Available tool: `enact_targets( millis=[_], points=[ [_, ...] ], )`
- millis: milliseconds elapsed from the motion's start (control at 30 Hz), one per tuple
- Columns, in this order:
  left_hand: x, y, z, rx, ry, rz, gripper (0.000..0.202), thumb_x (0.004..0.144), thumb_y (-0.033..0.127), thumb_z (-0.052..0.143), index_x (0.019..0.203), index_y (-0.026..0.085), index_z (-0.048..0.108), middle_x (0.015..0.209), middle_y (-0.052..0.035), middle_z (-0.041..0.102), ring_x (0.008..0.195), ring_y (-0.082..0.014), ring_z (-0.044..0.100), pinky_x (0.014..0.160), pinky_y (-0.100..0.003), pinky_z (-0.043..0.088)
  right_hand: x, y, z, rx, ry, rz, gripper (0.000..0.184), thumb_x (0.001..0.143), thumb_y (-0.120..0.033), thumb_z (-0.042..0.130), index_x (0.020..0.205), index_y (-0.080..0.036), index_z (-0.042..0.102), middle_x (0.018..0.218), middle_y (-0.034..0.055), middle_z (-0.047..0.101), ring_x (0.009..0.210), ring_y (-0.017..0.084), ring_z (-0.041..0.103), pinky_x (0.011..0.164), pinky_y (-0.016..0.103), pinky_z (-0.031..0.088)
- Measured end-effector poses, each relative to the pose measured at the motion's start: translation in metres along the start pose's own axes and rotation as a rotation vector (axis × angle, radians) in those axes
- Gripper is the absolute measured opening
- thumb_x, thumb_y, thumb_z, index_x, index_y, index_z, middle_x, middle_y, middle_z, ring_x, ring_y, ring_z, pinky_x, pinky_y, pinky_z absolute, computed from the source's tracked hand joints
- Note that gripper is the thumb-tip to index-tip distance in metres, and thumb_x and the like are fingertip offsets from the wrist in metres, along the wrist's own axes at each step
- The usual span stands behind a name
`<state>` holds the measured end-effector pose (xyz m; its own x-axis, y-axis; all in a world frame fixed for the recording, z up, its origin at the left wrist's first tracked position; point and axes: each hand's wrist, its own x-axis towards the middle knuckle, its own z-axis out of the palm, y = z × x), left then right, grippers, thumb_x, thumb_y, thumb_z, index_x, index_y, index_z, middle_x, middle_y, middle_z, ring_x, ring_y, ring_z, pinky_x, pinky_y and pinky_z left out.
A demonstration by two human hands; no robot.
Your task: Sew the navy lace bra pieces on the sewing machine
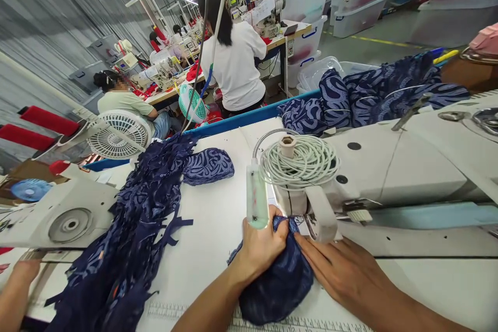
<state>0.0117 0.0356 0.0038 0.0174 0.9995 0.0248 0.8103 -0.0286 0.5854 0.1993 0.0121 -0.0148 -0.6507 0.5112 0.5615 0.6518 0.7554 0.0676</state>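
Note:
A piece of navy patterned fabric (pixel 272 290) lies on the white table under the head of a sewing machine (pixel 291 199). My left hand (pixel 260 244) pinches the fabric's upper edge between thumb and fingers, close to the needle area. On the right, my right hand (pixel 342 270) lies flat with outstretched fingers, its fingertips touching the fabric's right edge. The machine head hides the needle and part of the right fingers. A coil of pale green cord (pixel 299 161) rests on top of the machine, beside a small lamp (pixel 257 197).
A long heap of navy fabric pieces (pixel 143 207) runs along the left, with a folded patterned stack (pixel 209 166) beside it. Bundled patterned fabric (pixel 369 96) sits behind the machine. Another person's hand (pixel 23 275) is at far left. A ruler strip (pixel 167 310) marks the front.

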Motion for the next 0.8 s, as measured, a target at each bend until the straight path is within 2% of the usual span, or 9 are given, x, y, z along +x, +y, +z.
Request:
enact_targets(
  millis=[267,400,600,700,800],
  points=[
    [0.0,-0.002,0.0,-0.036,0.012,-0.003,0.011,0.083,0.026,0.057,0.08,0.023,0.067,0.075,0.0011,0.065,0.063,-0.0153,0.054,0.058,-0.027,0.03,0.004,0.001,-0.003,-0.054,0.006,-0.021,0.039,0.089,0.002,0.039,0.108,-0.015,0.069,0.097,0.007,0.07,0.071,0.019,0.056,0.075,0.039,0.042],
    [0.001,-0.001,0.002,-0.028,0.054,-0.012,0.011,0.083,0.025,0.056,0.077,0.023,0.065,0.073,0.0005,0.064,0.063,-0.0157,0.054,0.059,-0.027,0.031,0.008,0.004,-0.003,-0.064,0.003,0.002,0.038,0.086,0.003,0.043,0.103,-0.016,0.071,0.082,0.0057,0.067,0.069,0.019,0.056,0.075,0.037,0.044],
    [0.006,0.001,0.003,-0.044,0.082,-0.022,0.01,0.082,0.023,0.053,0.073,0.023,0.058,0.069,0.0011,0.06,0.064,-0.016,0.053,0.06,-0.027,0.033,0.01,0.007,-0.001,-0.075,0.003,0.019,0.039,0.085,0.002,0.045,0.11,-0.012,0.071,0.056,0.0019,0.055,0.065,0.019,0.056,0.072,0.034,0.046],
    [0.008,0.001,0.002,-0.054,0.086,-0.016,0.013,0.081,0.024,0.052,0.068,0.022,0.051,0.066,0.0012,0.055,0.064,-0.0159,0.05,0.061,-0.027,0.033,0.009,0.008,0.002,-0.079,0.0,0.021,0.039,0.084,0.001,0.047,0.114,-0.01,0.07,0.052,0.001,0.051,0.063,0.02,0.056,0.068,0.033,0.046],
    [0.008,0.003,0.0,-0.081,0.09,-0.014,0.016,0.079,0.023,0.052,0.065,0.022,0.045,0.064,0.0017,0.051,0.064,-0.0155,0.048,0.06,-0.026,0.033,0.006,0.009,0.005,-0.087,-0.007,0.027,0.041,0.084,0.0,0.048,0.117,-0.009,0.07,0.053,0.0021,0.054,0.059,0.019,0.054,0.064,0.033,0.047]
  ],
)
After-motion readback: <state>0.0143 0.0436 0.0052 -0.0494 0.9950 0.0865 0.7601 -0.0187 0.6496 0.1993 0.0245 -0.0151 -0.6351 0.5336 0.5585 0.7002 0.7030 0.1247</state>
